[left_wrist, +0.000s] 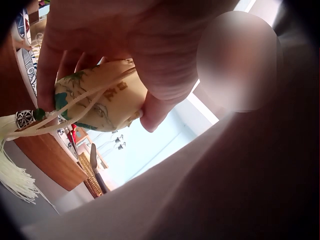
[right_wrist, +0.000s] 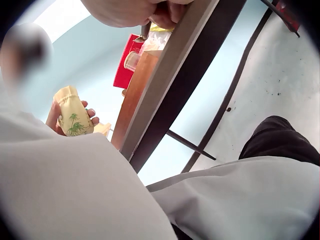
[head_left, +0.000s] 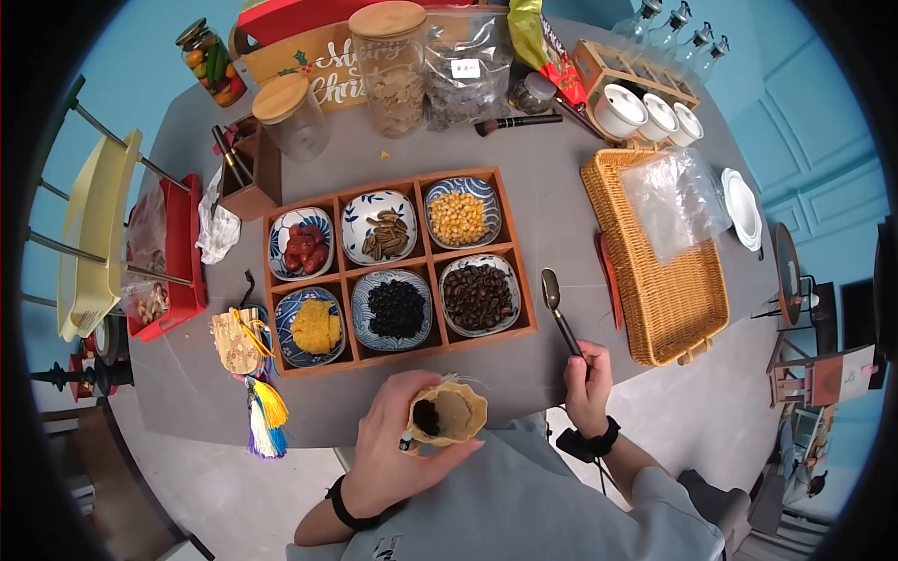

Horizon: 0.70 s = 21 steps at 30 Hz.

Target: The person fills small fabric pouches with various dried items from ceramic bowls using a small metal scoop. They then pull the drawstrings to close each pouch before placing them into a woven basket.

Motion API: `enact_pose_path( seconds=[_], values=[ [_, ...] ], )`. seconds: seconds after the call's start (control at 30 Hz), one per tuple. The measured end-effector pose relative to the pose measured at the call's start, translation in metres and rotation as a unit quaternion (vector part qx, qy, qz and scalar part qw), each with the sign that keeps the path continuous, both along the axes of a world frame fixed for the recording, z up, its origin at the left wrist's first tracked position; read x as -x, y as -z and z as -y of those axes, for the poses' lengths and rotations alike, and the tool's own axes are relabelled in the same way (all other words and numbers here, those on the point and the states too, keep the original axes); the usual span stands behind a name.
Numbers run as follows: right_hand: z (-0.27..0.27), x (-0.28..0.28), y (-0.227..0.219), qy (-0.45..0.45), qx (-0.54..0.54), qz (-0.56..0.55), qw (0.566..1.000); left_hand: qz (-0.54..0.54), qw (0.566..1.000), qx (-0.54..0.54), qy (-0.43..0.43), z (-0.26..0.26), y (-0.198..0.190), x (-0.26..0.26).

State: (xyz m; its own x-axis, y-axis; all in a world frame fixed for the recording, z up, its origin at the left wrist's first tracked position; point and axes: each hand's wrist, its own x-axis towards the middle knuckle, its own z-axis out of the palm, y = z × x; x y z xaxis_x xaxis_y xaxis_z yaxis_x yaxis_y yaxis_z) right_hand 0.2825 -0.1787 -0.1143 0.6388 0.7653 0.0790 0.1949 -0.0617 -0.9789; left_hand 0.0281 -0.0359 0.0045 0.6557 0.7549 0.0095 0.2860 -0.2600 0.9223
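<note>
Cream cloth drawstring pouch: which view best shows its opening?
Head view: it looks into the pouch, onto dark contents. Left wrist shows only its printed side, close up; right wrist, its outside, smaller.

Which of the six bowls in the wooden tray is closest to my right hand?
The bowl of dark brown beans, right end of the row nearest you in the tray; the other five sit farther left or in the back row.

A cream cloth drawstring pouch (right_wrist: 74, 112) bears green leafy plants and small brown marks; its stringy tassel (left_wrist: 21, 176) is whitish. The slim metal spoon (head_left: 567, 329) has a black handle. In a reddish-brown wooden tray (head_left: 412, 352), a white ceramic bowl (head_left: 354, 213) shows blue leaf sprigs.
</note>
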Motion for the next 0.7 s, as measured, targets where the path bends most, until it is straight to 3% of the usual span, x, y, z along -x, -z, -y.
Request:
enact_pose_path(
  seconds=[0.17,0.3,0.37,0.43,0.5,0.6,0.7],
  values=[
    [0.003,-0.003,0.004,-0.006,-0.031,0.05,0.998,0.008,0.999,-0.028,0.039,-0.004,0.013,0.003],
    [-0.002,-0.014,-0.022,0.027,0.007,-0.024,0.999,-0.007,0.997,-0.056,0.055,-0.004,0.013,0.006],
    [-0.014,-0.03,-0.065,-0.005,0.019,0.171,0.985,-0.009,0.997,-0.048,0.066,-0.006,0.008,0.005],
    [-0.025,-0.042,-0.098,-0.034,0.022,0.289,0.957,-0.011,0.995,-0.074,0.065,-0.008,0.007,0.003],
    [-0.041,-0.042,-0.139,-0.099,0.034,0.429,0.897,-0.011,0.991,-0.119,0.057,-0.011,0.01,0.002],
    [-0.063,-0.036,-0.17,-0.162,0.044,0.542,0.824,-0.011,0.993,-0.105,0.055,-0.009,0.016,0.005],
    [-0.083,-0.032,-0.171,-0.192,0.034,0.61,0.768,-0.018,0.995,-0.075,0.056,-0.006,0.015,0.009]
  ],
)
